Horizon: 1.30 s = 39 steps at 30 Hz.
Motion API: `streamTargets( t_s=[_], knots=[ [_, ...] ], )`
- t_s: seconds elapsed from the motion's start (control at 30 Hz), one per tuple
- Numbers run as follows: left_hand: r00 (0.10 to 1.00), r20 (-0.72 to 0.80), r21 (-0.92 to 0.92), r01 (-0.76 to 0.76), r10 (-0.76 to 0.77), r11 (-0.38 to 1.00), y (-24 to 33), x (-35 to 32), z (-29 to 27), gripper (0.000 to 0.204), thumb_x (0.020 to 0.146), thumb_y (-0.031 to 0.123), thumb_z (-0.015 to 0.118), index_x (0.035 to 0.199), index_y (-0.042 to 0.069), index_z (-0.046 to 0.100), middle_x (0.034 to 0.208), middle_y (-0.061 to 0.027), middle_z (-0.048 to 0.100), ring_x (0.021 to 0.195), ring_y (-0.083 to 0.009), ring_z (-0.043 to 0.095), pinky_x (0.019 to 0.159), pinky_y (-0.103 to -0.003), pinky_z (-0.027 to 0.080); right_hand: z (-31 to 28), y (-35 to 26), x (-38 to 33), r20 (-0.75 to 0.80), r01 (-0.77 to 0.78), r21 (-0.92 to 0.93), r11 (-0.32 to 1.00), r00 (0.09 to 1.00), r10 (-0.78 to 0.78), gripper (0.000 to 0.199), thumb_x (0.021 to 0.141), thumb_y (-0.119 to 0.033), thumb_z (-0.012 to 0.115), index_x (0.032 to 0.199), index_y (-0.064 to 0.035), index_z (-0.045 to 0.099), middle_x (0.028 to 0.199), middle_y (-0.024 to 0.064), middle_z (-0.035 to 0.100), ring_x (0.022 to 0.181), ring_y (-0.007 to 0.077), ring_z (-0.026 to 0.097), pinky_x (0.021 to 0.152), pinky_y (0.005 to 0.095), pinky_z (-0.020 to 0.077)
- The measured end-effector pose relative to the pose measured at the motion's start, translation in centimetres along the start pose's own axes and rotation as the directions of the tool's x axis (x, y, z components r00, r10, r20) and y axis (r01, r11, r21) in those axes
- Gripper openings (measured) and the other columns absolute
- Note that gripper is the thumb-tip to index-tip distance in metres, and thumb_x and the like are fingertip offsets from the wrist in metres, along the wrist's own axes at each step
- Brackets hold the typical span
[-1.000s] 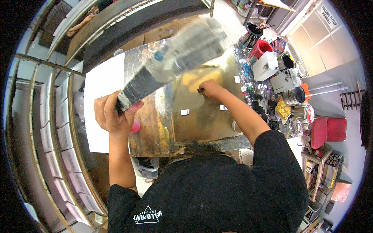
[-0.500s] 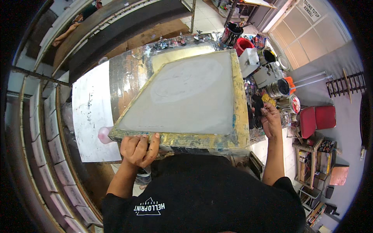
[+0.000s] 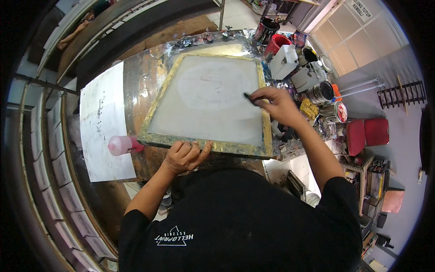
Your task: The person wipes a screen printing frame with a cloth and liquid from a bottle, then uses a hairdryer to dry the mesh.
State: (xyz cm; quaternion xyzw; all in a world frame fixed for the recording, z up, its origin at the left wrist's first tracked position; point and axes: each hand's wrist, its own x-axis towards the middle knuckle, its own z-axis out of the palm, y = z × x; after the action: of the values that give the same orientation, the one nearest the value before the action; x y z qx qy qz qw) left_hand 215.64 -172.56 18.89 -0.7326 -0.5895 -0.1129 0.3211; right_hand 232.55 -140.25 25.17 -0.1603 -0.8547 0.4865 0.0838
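Observation:
A screen-printing frame (image 3: 204, 119) with pale grey mesh and a worn yellow, paint-stained rim lies on the work table. Faint marks and a lighter oval patch show on its mesh. At its near edge, my left hand (image 3: 185, 156) grips the rim, fingers over the top. My right hand (image 3: 278, 106) is above the right side of the frame, pinching a small black rag (image 3: 250, 98) over the mesh. Whether the rag touches the mesh I cannot tell. Left of the frame, a pink plastic bottle (image 3: 122, 145) lies on its side.
A large white sheet (image 3: 103, 122) covers the table's left end. Paint cans, a red bucket (image 3: 277, 44), a white jerrycan (image 3: 284, 61) and a yellow sponge (image 3: 309, 109) crowd the right side. Shelving stands at left, a red chair (image 3: 368, 135) at right.
My right hand has come left from the cluttered side to over the mesh, now with a black rag. The frame's near edge sits lower, uncovering more of the pink bottle.

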Motion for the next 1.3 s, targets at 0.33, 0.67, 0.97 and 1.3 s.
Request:
streamTargets(
  t_s=[0.33,0.67,0.97,1.3],
  knots=[
    [0.989,-0.002,-0.133,0.143,-0.145,0.981,2.1,-3.7,1.3,0.020,0.083,0.015,0.071,0.102,0.019,0.065,0.089,0.0000,0.055,0.080,-0.0162,0.055,0.070,-0.033,0.046,9.8,7.6,5.3,0.490,0.518,-0.619,0.590,0.842,-0.225,0.051,0.102,-0.031,0.043,0.147,-0.0076,0.047,0.155,0.0108,0.045,0.144,0.0242,0.041,0.114,0.0759,0.0115],
    [0.968,-0.026,-0.166,0.240,-0.248,0.956,3.0,-5.2,2.3,0.018,0.083,0.022,0.070,0.100,0.021,0.063,0.093,0.0020,0.058,0.085,-0.0161,0.056,0.082,-0.037,0.044,14.9,1.9,8.7,0.722,0.645,-0.396,0.653,0.658,-0.212,0.057,0.107,-0.032,0.028,0.159,-0.0103,0.025,0.165,0.0076,0.027,0.153,0.0235,0.026,0.114,0.0754,-0.0040],
    [0.977,0.004,-0.195,0.208,-0.211,0.958,3.0,-5.7,2.9,0.018,0.082,0.022,0.071,0.098,0.026,0.062,0.090,0.0048,0.057,0.085,-0.0129,0.056,0.083,-0.036,0.041,18.9,7.5,17.7,0.559,0.516,-0.643,0.566,0.821,-0.113,0.055,0.106,-0.034,0.033,0.156,-0.0108,0.033,0.162,0.0123,0.033,0.151,0.0266,0.030,0.114,0.0762,-0.0008],
    [0.978,-0.047,-0.228,0.188,-0.203,0.955,1.6,-4.8,3.0,0.015,0.082,0.025,0.071,0.092,0.025,0.061,0.088,0.0057,0.054,0.081,-0.0110,0.053,0.080,-0.033,0.039,16.1,11.6,30.3,0.371,0.224,-0.715,0.663,0.924,0.087,0.058,0.109,-0.037,0.022,0.158,-0.0065,0.026,0.164,0.0113,0.029,0.152,0.0290,0.027,0.116,0.0729,0.0013]
  ],
)
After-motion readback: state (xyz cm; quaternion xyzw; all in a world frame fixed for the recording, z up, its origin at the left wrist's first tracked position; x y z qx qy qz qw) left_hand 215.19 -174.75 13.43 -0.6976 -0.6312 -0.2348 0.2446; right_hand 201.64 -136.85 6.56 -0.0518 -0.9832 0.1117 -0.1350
